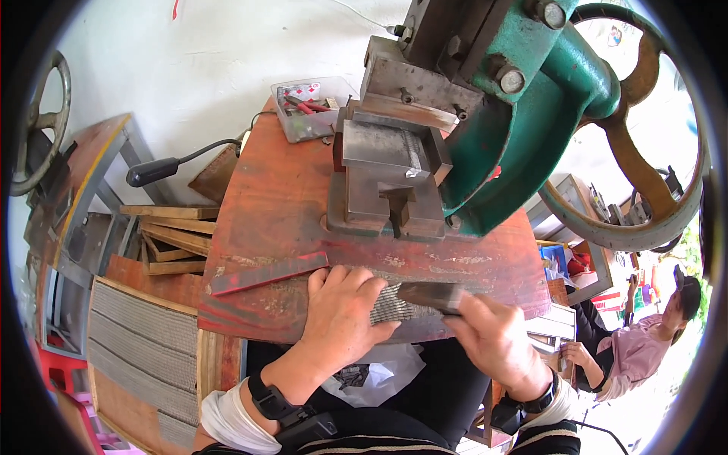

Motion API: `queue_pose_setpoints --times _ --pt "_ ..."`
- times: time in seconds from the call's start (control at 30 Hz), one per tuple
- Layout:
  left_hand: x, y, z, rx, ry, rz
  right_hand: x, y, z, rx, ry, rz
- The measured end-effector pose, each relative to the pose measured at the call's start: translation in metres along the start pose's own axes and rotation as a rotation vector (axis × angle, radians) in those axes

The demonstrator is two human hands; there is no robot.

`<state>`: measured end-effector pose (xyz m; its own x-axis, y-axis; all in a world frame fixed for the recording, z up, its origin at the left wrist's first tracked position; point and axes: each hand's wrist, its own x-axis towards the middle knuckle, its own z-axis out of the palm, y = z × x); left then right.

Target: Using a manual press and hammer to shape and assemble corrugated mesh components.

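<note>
My left hand (341,307) presses on a row of small ribbed grey metal pieces (390,305) near the front edge of the worn red table (265,189). Its fingers curl along the far side while the thumb lies at the near side. In my right hand (493,337) is a dark brown, flat tool with a rounded end (428,294); its exact kind is unclear. The tool's end lies over the far right part of the grey pieces. Left of my left hand rests a dark red-edged bar (269,274), set at a slant.
Beyond my hands stands a green press (523,152) with a steel die block (394,189) and a large handwheel (644,144). A clear plastic box (307,129) of tools sits behind. Left is a wooden tray (144,334) of grey strips. A person (637,349) sits at right.
</note>
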<state>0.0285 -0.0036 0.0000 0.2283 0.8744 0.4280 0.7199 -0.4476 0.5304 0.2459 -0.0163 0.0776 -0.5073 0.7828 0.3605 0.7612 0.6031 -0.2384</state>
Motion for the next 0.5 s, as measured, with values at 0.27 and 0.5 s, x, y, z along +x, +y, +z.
queue_pose_setpoints --times 0.27,0.5 --pt "-0.003 -0.001 0.000 -0.002 0.005 0.024 -0.013 0.034 -0.013 0.065 0.124 0.194" --pt "-0.001 0.003 -0.003 0.029 -0.027 0.043 -0.033 0.109 0.018 -0.199 0.117 0.041"
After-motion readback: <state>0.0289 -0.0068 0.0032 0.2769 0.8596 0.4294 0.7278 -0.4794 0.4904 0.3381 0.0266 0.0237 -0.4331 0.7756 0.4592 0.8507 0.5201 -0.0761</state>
